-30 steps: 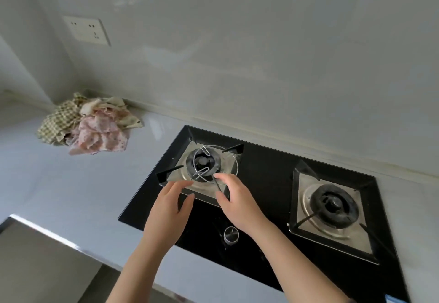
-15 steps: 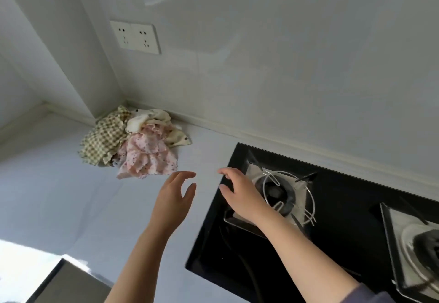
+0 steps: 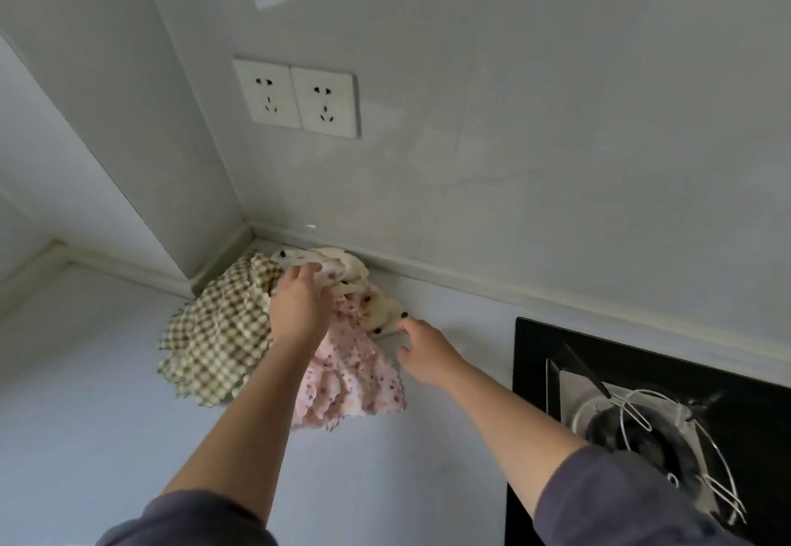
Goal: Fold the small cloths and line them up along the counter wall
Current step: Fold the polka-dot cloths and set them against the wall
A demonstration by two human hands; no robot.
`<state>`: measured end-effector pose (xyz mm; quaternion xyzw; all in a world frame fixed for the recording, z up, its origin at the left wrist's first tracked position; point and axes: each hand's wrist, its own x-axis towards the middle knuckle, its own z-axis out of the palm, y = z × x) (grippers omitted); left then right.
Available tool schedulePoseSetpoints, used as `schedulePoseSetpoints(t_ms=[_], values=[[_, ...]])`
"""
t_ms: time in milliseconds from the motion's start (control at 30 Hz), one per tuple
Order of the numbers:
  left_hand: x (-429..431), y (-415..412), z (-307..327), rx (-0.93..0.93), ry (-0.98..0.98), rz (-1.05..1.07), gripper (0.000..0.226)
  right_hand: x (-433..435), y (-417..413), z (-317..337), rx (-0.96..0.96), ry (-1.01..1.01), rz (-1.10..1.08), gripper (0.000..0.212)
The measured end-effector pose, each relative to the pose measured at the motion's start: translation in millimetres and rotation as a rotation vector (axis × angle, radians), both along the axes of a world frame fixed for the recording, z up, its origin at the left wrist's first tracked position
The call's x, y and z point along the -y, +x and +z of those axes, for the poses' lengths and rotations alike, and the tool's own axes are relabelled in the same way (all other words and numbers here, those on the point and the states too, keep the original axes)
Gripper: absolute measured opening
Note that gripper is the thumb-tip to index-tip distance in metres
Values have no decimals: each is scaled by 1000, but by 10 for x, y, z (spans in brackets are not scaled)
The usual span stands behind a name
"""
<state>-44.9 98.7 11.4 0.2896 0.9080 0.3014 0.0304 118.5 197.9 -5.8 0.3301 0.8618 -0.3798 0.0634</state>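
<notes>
The left hand (image 3: 299, 304) rests on the crumpled pile, fingers loosely extended over the cream dotted cloth (image 3: 349, 274). The right hand (image 3: 423, 351) hovers slack-fingered beside it, gripping nothing. 3 unfolded cloths (also a checked cloth (image 3: 214, 331) and a pink floral cloth (image 3: 355, 374)) lie heaped in the counter (image 3: 85, 417) corner.

I'm counting 3 in the pile, 1 checked cloth (image 3: 214, 331), 1 pink floral cloth (image 3: 355, 378), 1 cream dotted cloth (image 3: 383, 310), plus 2 wall sockets (image 3: 267, 94), 1 burner (image 3: 642, 434), and 2 hands: left hand (image 3: 299, 306), right hand (image 3: 423, 353).
</notes>
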Motion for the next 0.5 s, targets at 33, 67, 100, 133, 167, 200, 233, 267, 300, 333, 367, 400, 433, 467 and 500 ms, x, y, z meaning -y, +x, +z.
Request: schedulePoseSetpoints(t_ms=[33, 67, 100, 133, 167, 200, 233, 267, 300, 333, 367, 400, 433, 467, 500], values=[[-41, -89, -41, 28, -26, 23, 34, -43, -98, -37, 13, 3, -16, 43], [-66, -160, -82, 51, -69, 32, 30, -82, -192, -80, 22, 12, -32, 45], [-74, -211, -120, 58, -103, 26, 25, -115, -281, -129, 25, 22, -47, 47], [-66, -244, -148, 51, -104, 15, 22, -140, -361, -175, 26, 25, -65, 49], [-48, -265, -152, 34, -69, 14, 22, -160, -434, -224, 24, 23, -84, 50], [-20, -273, -133, 9, -8, 25, 24, -176, -495, -275, 24, 31, -102, 49], [14, -275, -96, -29, 73, 36, 24, -186, -543, -321, 35, 59, -117, 46], [45, -278, -42, -79, 160, 37, 24, -185, -575, -361, 60, 112, -127, 40], [81, -285, 31, -136, 250, 22, 22, -170, -584, -399, 87, 167, -136, 34], [115, -292, 124, -186, 339, -2, 21, -138, -577, -420, 102, 207, -147, 28], [147, -298, 231, -216, 421, -31, 20, -102, -560, -440, 103, 223, -157, 24], [177, -295, 342, -223, 489, -61, 18, -64, -543, -445, 91, 224, -169, 20], [203, -280, 455, -213, 544, -93, 17, -39, -529, -442, 61, 202, -194, 15], [227, -254, 556, -194, 594, -127, 16, -26, -516, -414, -4, 153, -246, 10], [250, -220, 649, -168, 642, -158, 16, -20, -505, -355, -107, 87, -326, 7]])
